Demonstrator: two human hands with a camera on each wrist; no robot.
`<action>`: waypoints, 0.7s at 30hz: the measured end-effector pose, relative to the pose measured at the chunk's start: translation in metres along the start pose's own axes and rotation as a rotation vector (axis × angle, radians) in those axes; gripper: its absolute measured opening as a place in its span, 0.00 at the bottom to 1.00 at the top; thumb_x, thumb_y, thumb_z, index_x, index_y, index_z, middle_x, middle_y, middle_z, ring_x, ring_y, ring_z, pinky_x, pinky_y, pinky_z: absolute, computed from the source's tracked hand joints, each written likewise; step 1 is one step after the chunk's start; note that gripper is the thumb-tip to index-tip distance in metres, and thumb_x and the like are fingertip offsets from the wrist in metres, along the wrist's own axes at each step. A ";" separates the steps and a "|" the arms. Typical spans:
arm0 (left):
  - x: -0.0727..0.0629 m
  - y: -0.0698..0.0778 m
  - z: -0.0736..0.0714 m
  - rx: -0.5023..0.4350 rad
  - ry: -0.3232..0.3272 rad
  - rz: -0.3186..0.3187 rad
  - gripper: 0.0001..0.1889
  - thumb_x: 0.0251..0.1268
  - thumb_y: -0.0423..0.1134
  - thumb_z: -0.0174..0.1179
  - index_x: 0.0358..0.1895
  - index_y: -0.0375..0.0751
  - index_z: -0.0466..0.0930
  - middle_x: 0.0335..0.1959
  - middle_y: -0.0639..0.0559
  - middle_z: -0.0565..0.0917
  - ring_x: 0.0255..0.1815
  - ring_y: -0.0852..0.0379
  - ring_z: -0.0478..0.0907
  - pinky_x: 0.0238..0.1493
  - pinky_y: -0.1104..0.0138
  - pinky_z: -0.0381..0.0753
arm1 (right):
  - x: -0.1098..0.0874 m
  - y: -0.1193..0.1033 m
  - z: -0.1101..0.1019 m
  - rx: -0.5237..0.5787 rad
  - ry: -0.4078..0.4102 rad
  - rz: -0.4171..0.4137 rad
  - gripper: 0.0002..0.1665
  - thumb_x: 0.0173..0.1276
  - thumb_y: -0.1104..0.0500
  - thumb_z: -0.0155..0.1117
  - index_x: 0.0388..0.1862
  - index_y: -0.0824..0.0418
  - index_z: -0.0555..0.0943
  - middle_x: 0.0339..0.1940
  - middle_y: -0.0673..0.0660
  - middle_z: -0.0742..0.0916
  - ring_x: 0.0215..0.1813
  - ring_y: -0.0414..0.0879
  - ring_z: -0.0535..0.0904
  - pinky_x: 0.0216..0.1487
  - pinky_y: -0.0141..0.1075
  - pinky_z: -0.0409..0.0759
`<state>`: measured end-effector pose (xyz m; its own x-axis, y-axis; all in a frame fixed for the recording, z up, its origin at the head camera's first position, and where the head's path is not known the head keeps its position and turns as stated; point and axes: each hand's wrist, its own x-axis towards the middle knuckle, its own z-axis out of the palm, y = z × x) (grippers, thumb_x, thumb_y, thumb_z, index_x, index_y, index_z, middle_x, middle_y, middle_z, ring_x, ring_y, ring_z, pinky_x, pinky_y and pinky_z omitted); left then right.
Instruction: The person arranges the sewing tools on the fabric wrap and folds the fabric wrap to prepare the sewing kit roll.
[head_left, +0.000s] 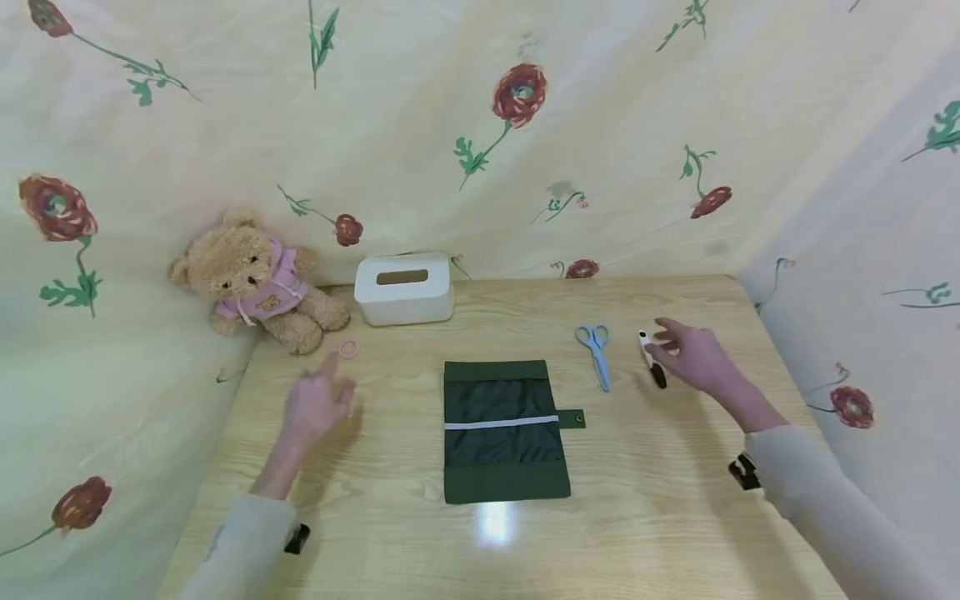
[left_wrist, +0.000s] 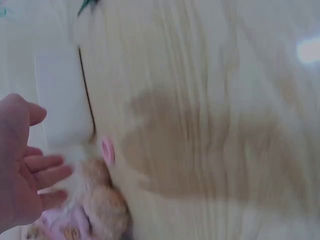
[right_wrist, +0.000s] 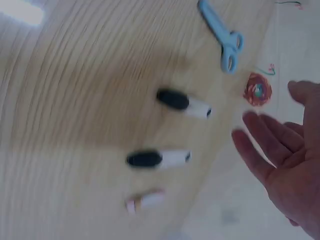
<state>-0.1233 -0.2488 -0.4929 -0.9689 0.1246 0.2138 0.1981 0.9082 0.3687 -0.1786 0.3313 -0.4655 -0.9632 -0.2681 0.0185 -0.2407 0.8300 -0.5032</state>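
My left hand (head_left: 315,404) hovers above the table with fingers extended, just short of a small pink ring (head_left: 348,349). In the left wrist view the pink ring (left_wrist: 108,150) lies past the loosely spread fingers. My right hand (head_left: 697,358) hangs beside a stubby black-and-white pen-like tool (head_left: 658,377), fingers relaxed and holding nothing. The right wrist view shows two such tools, one nearer the scissors (right_wrist: 172,99) and another (right_wrist: 145,158), plus a small white-and-pink piece (right_wrist: 145,200). Light blue scissors (head_left: 597,354) lie left of them. An unfolded dark green cloth case (head_left: 502,483) lies mid-table.
A white tissue box (head_left: 405,308) stands at the table's back edge. Left of it sits a teddy bear (head_left: 247,267) in a pink hoodie. Flower-printed cloth (head_left: 615,125) hangs behind and on both sides. The case's snap tab (head_left: 572,419) points right.
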 end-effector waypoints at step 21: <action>-0.034 0.077 0.112 -0.335 -0.160 0.190 0.34 0.50 0.40 0.78 0.62 0.36 0.78 0.57 0.39 0.72 0.54 0.40 0.66 0.53 0.46 0.66 | 0.076 -0.014 0.073 0.179 -0.149 0.337 0.50 0.63 0.58 0.72 0.71 0.82 0.55 0.57 0.82 0.72 0.49 0.65 0.73 0.51 0.52 0.74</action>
<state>-0.0913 -0.1383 -0.5732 -0.9161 0.3618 0.1729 0.3872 0.6860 0.6161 -0.2401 0.2636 -0.5197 -0.9535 -0.0742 -0.2921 0.1230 0.7888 -0.6022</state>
